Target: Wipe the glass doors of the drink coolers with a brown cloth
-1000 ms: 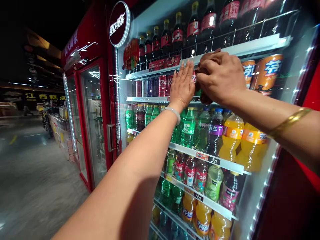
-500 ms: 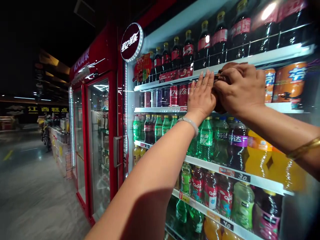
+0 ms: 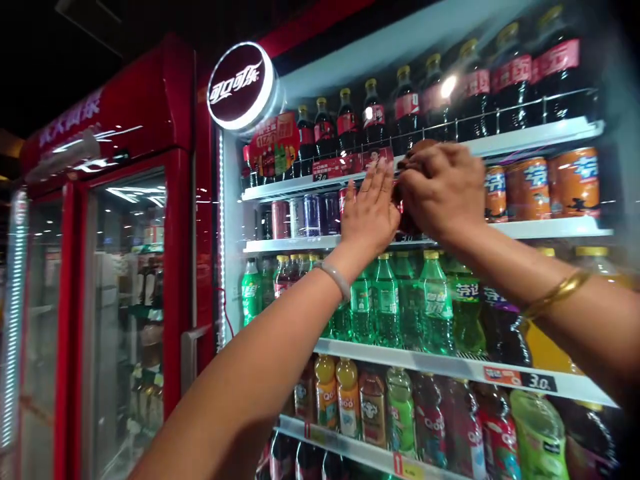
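Observation:
My left hand (image 3: 369, 210) lies flat with fingers stretched against the glass front of a lit drinks fridge, a pale bangle at its wrist. Just to the right, my right hand (image 3: 443, 190) is closed around a bunched brown cloth (image 3: 411, 159), pressed to the same glass. Most of the cloth is hidden behind the fingers. Behind the hands, through the glass, stand a row of cola bottles (image 3: 406, 103) on the top shelf and orange cans (image 3: 574, 183) on the shelf below.
Green soda bottles (image 3: 385, 293) and juice bottles (image 3: 349, 393) fill the lower shelves. A round lit sign (image 3: 240, 87) juts out at the fridge's upper left corner. Beside it stands a second red fridge (image 3: 175, 200) with a door handle (image 3: 191, 353).
Both hands, with the cloth, have shifted left across the glass. The camera view has turned to the right and come closer, so the aisle at left is out of sight.

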Demonstrator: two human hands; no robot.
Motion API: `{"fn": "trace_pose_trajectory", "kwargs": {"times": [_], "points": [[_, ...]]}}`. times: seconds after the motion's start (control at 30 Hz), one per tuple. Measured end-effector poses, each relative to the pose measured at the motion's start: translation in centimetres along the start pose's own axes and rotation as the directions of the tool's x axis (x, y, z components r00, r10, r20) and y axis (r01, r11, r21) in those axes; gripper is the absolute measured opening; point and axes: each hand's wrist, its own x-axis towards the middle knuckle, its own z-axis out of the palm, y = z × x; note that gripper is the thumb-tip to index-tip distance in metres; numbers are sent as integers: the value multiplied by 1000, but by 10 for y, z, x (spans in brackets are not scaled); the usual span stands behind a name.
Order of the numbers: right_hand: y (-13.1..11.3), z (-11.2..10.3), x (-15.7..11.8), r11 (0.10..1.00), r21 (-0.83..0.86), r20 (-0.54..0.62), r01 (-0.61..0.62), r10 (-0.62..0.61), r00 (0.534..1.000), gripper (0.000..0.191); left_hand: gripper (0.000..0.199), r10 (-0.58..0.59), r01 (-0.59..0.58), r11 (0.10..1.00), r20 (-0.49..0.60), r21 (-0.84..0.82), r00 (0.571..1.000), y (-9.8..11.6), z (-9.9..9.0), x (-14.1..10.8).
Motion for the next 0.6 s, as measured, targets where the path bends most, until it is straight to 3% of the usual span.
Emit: {"fn": "trace_pose_trajectory", "kwargs": {"times": [0.1,0.2,0.33,0.43,0.5,0.6], "points": [[-15,4,-19,987,-4,-3,161,-161,987,29,67,-18,18,1000,-5,-20,1000,-17,-2,-10],[-4,-2,-27,971,12,45,238,-238,970,24,65,57,-57,998,-10,-31,998,-39,-4,-22],[-6,3,7,995,-86,51,56,-52,997,36,66,51,-51,996,-14,-74,999,-68,-8,-27],[-42,21,42,986,-142,6,-89,91,996,38,68,16,-18,996,-30,-84,999,-87,-10,-26],[-74,33,52,988,-136,-4,-74,74,997,35,69,23,-26,996,-42,-81,999,-95,-10,-28],[-108,40,35,992,-126,-2,0,0,1000,31,71,28,-34,995,-67,-91,997,-102,-8,-32]]}}
